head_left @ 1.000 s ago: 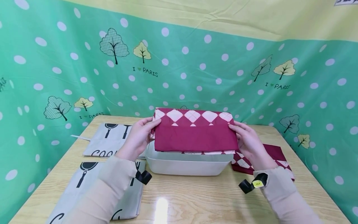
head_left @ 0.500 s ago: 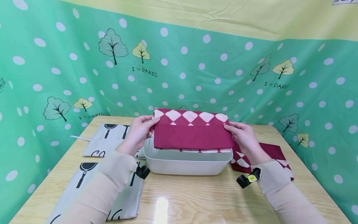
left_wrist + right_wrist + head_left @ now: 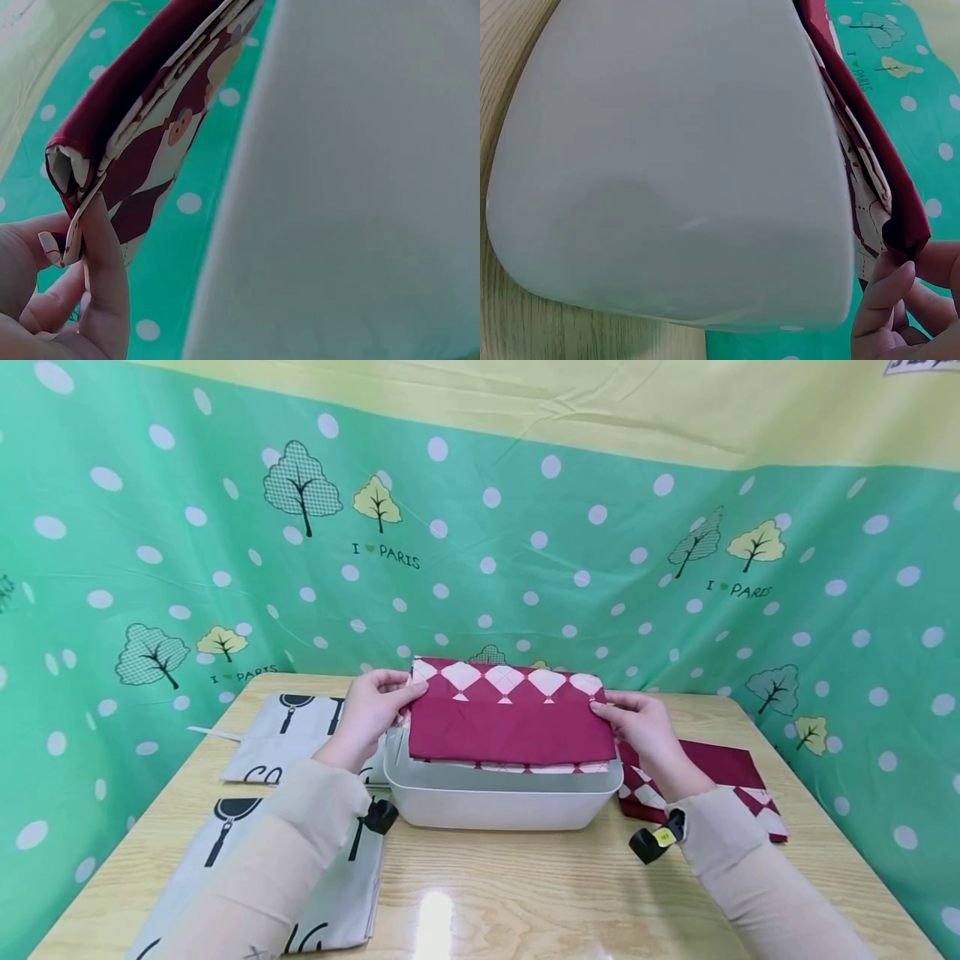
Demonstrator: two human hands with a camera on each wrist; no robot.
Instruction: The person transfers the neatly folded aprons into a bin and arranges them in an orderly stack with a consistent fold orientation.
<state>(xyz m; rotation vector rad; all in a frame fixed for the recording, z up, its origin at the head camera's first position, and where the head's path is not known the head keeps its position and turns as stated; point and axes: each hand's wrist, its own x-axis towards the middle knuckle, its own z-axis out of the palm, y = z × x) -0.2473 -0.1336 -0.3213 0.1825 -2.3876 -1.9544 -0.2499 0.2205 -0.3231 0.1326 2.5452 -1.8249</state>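
Note:
A folded maroon cloth (image 3: 510, 733) with a row of white diamonds is stretched between both hands, over the white plastic bin (image 3: 498, 810). My left hand (image 3: 371, 714) pinches its left edge, thumb in front and fingers behind; the left wrist view shows the layered folds (image 3: 112, 112) at that end. At the right edge my right hand (image 3: 641, 727) pinches the cloth the same way, and the right wrist view shows the fingers (image 3: 885, 300) on its corner beyond the bin wall (image 3: 675, 150). The cloth's lower edge overlaps the bin's opening in the head view.
Two folded pale cloths, one behind (image 3: 273, 739) and one in front (image 3: 247, 877), lie at the left with black utensil prints. Another folded maroon cloth (image 3: 720, 764) lies right of the bin. A green patterned curtain (image 3: 480, 527) hangs behind the wooden table (image 3: 525, 893).
The held maroon cloth has moved slightly left and down over the bin. My right hand has shifted left with it; the left hand has barely moved.

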